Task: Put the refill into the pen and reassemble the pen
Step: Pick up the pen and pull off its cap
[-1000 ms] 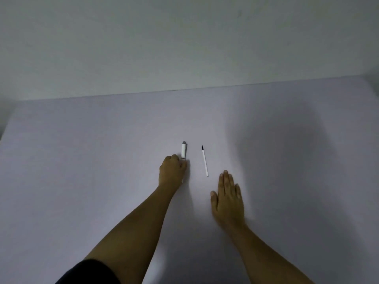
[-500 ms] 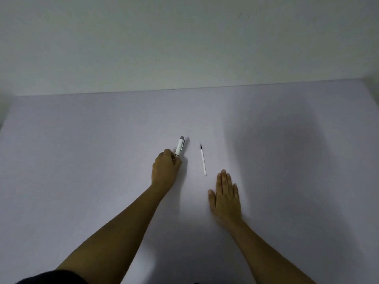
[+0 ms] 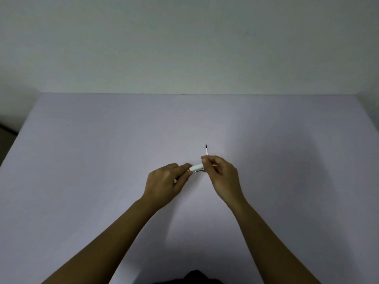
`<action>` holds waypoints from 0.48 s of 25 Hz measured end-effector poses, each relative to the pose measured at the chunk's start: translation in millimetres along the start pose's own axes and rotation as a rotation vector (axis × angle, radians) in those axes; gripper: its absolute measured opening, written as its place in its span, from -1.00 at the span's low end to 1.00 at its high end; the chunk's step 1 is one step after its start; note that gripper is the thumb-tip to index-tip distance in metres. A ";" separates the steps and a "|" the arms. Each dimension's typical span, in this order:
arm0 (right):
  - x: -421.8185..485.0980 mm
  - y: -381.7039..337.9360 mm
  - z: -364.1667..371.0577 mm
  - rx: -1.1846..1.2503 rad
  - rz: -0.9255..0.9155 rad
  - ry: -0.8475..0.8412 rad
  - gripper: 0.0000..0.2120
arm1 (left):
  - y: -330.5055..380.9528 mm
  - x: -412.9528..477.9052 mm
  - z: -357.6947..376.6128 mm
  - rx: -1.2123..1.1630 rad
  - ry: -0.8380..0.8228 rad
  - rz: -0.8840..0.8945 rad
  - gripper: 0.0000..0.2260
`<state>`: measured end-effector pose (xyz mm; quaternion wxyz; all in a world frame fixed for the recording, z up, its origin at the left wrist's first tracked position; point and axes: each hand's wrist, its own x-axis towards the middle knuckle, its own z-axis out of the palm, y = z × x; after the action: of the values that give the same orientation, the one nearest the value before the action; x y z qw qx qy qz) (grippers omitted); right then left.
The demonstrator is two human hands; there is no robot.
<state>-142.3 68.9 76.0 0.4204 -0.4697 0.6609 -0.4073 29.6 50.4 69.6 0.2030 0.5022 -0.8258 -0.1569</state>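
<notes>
Pen parts are sitting between both hands above the middle of the table, a little nearer the person's edge than the far edge. Only the head view is showing the scene. The white barrel is lying roughly crosswise, its long axis running left to right with a slight upward tilt toward the right, and a metal clip is showing along its underside. The left hand is curling in from the left, its thumb and forefinger pinching the left end of the barrel. The right hand is arching in from the right, its fingers closing on the barrel's right end.

The refill is appearing as a thin white rod with a dark tip, its long axis pointing toward the far edge of the table and poking out just beyond the right hand's fingertips. Whether it is resting on the table or being held up by those fingers, I cannot tell, since the hand is covering its near end. Judging from this, the right hand is the nearer one to the refill, and the coming step is likely opening the barrel so the rod can go in; the rod would need turning from lengthwise to crosswise to line up with the barrel. Both forearms are reaching forward, wrists raised off the surface.
</notes>
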 end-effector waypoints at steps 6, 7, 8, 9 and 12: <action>-15.8 5.2 -7.9 0.108 0.043 0.082 -0.96 | 12.7 -8.4 -5.2 0.041 0.089 0.047 -0.79; -16.4 6.8 -8.7 0.129 0.065 0.092 -0.97 | 13.4 -9.3 -4.8 0.039 0.092 0.037 -0.79; -15.5 9.5 -10.6 0.162 0.088 0.115 -0.96 | 13.9 -10.3 -4.6 0.033 0.085 0.022 -0.77; -12.9 13.6 -13.7 0.207 0.108 0.155 -0.94 | 13.8 -11.5 -4.1 0.030 0.073 0.005 -0.75; 3.5 37.0 -28.2 0.228 0.164 0.291 -0.96 | 7.9 -17.7 -0.1 -0.054 0.020 -0.067 -0.69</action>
<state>-179.8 78.0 49.8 0.4029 -0.3000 0.7003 -0.5072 30.9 69.8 70.2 0.2196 0.5256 -0.8018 -0.1809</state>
